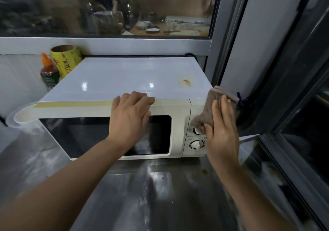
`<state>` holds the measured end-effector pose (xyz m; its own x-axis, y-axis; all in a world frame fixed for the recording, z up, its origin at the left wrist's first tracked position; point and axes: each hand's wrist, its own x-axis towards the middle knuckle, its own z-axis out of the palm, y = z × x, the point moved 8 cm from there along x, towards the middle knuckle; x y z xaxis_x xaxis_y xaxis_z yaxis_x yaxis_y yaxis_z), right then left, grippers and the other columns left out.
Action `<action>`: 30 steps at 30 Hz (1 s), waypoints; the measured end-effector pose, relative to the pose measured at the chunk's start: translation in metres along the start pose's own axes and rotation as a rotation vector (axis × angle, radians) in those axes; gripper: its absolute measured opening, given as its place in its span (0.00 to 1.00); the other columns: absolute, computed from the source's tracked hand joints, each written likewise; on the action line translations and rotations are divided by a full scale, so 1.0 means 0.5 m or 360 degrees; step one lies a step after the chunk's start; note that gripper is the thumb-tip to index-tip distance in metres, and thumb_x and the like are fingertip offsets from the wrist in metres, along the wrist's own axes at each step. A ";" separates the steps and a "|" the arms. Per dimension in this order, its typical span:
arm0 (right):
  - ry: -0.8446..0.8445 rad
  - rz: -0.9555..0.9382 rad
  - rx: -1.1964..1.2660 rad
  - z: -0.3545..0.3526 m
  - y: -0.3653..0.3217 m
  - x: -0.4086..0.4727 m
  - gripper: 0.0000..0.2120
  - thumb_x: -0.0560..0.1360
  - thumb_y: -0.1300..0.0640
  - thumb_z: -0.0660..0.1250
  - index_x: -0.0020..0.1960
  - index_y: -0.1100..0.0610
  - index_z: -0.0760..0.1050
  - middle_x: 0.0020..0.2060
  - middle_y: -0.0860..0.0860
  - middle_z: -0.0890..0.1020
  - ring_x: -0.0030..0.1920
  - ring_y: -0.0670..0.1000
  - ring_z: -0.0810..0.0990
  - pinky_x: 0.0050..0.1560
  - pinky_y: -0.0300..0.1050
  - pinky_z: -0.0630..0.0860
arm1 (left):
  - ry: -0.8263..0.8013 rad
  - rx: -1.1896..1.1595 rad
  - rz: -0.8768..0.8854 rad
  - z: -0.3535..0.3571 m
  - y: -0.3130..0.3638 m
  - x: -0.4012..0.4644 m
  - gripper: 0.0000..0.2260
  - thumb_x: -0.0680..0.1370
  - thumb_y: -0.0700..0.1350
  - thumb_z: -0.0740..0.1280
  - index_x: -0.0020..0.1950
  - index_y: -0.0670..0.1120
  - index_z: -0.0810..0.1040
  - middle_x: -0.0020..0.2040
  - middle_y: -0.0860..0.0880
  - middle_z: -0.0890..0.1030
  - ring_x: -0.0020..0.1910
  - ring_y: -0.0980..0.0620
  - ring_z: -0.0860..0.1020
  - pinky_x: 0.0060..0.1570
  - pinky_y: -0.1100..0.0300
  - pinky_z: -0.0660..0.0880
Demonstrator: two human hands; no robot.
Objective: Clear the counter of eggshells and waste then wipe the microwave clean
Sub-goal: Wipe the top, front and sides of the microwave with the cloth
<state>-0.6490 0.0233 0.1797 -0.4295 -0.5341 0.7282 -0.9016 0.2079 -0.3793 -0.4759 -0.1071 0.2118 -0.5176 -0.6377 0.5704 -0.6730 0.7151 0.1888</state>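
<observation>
1. Microwave (124, 77): a white unit standing on the steel counter (142, 195), door shut, occupying the centre of the scene. No eggshells show on the visible counter; I judge the wiping stage to be in hand.
2. Left hand (130, 118): laid over the top front edge of the microwave at 12 o'clock, fingers curled onto the lid, bracing it and gripping nothing loose. Risk: if the brace lifts, pressure from the other side may skid the unit along the smooth steel.
3. Right hand (221, 129): at 3 o'clock, fingers nearly straight, pressing a brown cloth (208, 113) flat against the control panel. Risk: the cloth covers the upper dial (196, 130); rubbing could turn it and start the oven empty.
4. Lower dial (196, 145): uncovered, just below the cloth; the same hazard applies. Panel markings are too small to read.
5. Counter spot (204, 171): a small brownish stain at 5 o'clock, apparently unwiped and easily overlooked.
6. Writing: the yellow roll (65, 60) at 10 o'clock reads "SUN", remainder unclear. The orange-capped bottle (49, 74) beside it and the microwave's top sticker (185, 82) are illegible.
</observation>
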 end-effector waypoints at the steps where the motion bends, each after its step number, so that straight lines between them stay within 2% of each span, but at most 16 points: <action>1: 0.0009 0.0009 -0.0012 0.002 -0.005 -0.009 0.28 0.73 0.67 0.67 0.70 0.67 0.63 0.72 0.61 0.62 0.73 0.61 0.59 0.70 0.56 0.58 | 0.0009 -0.0007 0.0017 0.000 -0.001 0.000 0.15 0.73 0.39 0.69 0.58 0.47 0.78 0.57 0.46 0.78 0.53 0.40 0.75 0.58 0.46 0.67; 4: 0.0075 0.0061 -0.0066 0.012 -0.039 -0.042 0.26 0.73 0.66 0.67 0.69 0.67 0.64 0.71 0.61 0.63 0.72 0.61 0.61 0.69 0.58 0.60 | 0.0039 -0.0025 0.0073 -0.001 -0.003 0.000 0.14 0.72 0.39 0.69 0.57 0.47 0.79 0.56 0.46 0.79 0.52 0.40 0.76 0.57 0.46 0.68; 7: 0.0106 0.0041 -0.0041 0.041 -0.103 -0.072 0.23 0.76 0.57 0.60 0.67 0.69 0.68 0.68 0.65 0.67 0.69 0.63 0.65 0.66 0.59 0.65 | 0.0051 0.0004 0.0121 -0.003 -0.004 -0.001 0.14 0.72 0.40 0.70 0.57 0.48 0.79 0.55 0.46 0.79 0.52 0.41 0.76 0.58 0.44 0.67; 9: 0.0103 0.0098 -0.0014 0.060 -0.134 -0.072 0.24 0.76 0.55 0.62 0.67 0.66 0.69 0.68 0.66 0.66 0.69 0.65 0.65 0.66 0.57 0.67 | 0.0050 0.0065 0.0164 -0.005 -0.002 -0.001 0.14 0.72 0.41 0.70 0.57 0.48 0.79 0.54 0.47 0.80 0.52 0.42 0.77 0.60 0.43 0.67; 11: 0.0129 0.0228 -0.0053 0.077 -0.143 -0.052 0.28 0.72 0.57 0.70 0.69 0.63 0.68 0.69 0.65 0.64 0.70 0.64 0.63 0.67 0.56 0.67 | 0.0054 0.0146 0.0222 -0.007 -0.002 0.002 0.13 0.72 0.42 0.70 0.56 0.48 0.79 0.52 0.47 0.80 0.50 0.42 0.77 0.61 0.42 0.66; 13: 0.0143 0.0322 -0.0160 0.091 -0.147 -0.032 0.32 0.70 0.59 0.72 0.71 0.61 0.64 0.71 0.64 0.62 0.71 0.63 0.60 0.68 0.59 0.65 | 0.0057 0.0187 0.0291 -0.005 -0.003 0.004 0.13 0.72 0.43 0.70 0.56 0.49 0.79 0.52 0.48 0.80 0.49 0.43 0.77 0.62 0.43 0.66; 15: 0.0201 0.0310 -0.0223 0.104 -0.149 -0.029 0.32 0.71 0.60 0.69 0.72 0.61 0.63 0.71 0.64 0.62 0.72 0.63 0.58 0.70 0.61 0.63 | 0.0076 0.0197 0.0334 -0.001 -0.007 0.005 0.12 0.73 0.44 0.69 0.56 0.49 0.78 0.52 0.48 0.80 0.50 0.44 0.77 0.62 0.44 0.66; 19: 0.0301 0.0305 -0.0172 0.135 -0.134 -0.083 0.28 0.75 0.60 0.62 0.73 0.63 0.61 0.73 0.62 0.59 0.74 0.60 0.55 0.71 0.53 0.58 | 0.0173 0.0181 0.0374 0.006 -0.011 0.001 0.11 0.74 0.44 0.67 0.55 0.48 0.79 0.52 0.47 0.80 0.49 0.43 0.77 0.60 0.44 0.67; 21: 0.0316 0.0322 -0.0168 0.149 -0.126 -0.115 0.26 0.75 0.60 0.63 0.72 0.63 0.63 0.72 0.63 0.61 0.74 0.61 0.58 0.71 0.52 0.59 | 0.0199 0.0186 0.0413 0.008 -0.011 0.001 0.11 0.74 0.44 0.67 0.56 0.48 0.78 0.52 0.47 0.80 0.49 0.43 0.77 0.60 0.44 0.67; 25: 0.0462 0.0374 -0.0101 0.155 -0.117 -0.165 0.27 0.72 0.64 0.70 0.68 0.65 0.67 0.66 0.66 0.68 0.68 0.63 0.68 0.66 0.52 0.68 | 0.0199 0.0205 0.0433 0.010 -0.012 0.001 0.11 0.75 0.44 0.66 0.56 0.48 0.78 0.52 0.46 0.79 0.49 0.43 0.77 0.61 0.44 0.67; 30: 0.0546 0.0427 -0.0004 0.162 -0.110 -0.191 0.26 0.70 0.68 0.71 0.66 0.67 0.69 0.61 0.67 0.72 0.64 0.64 0.71 0.61 0.57 0.74 | 0.0188 0.0179 0.0402 0.009 -0.011 0.000 0.10 0.75 0.43 0.65 0.56 0.47 0.78 0.52 0.46 0.79 0.50 0.42 0.76 0.61 0.45 0.66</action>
<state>-0.5543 -0.0037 0.0846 -0.6406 -0.1575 0.7515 -0.7555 0.3044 -0.5802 -0.4746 -0.1124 0.2070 -0.6155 -0.4013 0.6783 -0.5884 0.8066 -0.0567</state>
